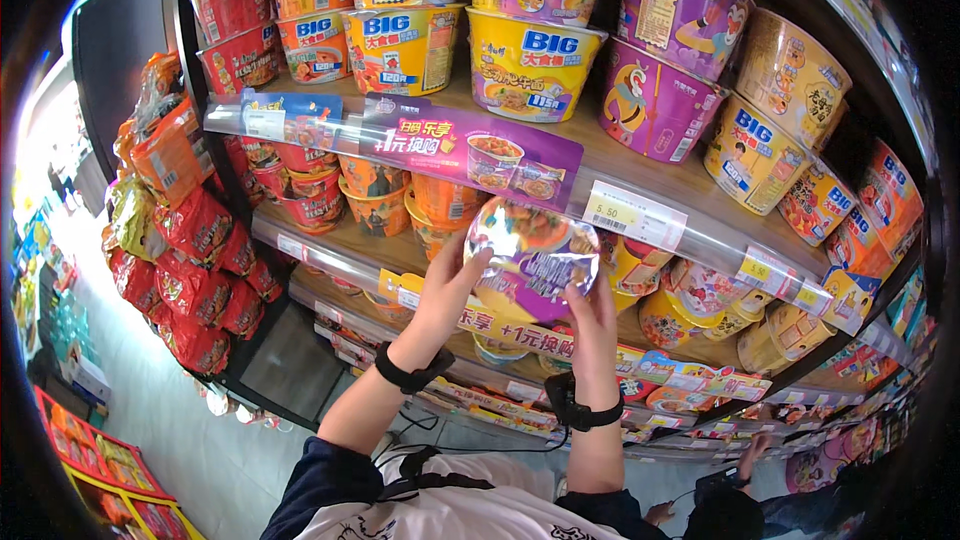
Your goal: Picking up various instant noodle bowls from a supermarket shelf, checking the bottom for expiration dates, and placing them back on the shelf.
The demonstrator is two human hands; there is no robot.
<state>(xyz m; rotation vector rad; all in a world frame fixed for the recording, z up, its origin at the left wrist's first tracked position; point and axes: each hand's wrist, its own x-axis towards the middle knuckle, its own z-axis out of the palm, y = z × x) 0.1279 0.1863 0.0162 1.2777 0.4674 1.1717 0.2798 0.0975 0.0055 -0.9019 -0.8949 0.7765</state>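
Observation:
A round noodle bowl with a shiny, purple-printed lid [533, 258] is held between my two hands at the front of the lower-middle shelf. My left hand [448, 290] grips its left side, with the thumb on the lid; my right hand [590, 310] grips its right side. Orange noodle buckets [380, 200] stand just behind my left hand, and yellow and pink tubs [680, 310] stand to the right. The underside of the held bowl is hidden. Both wrists wear black bands.
The upper shelf holds stacked noodle buckets [530, 60] behind a purple promotional strip [420, 160]. Red noodle packs [190, 290] hang at the left beside a grey tiled floor [170, 420]. Another person's hand [755, 455] and dark-clothed body [820, 505] are at the lower right.

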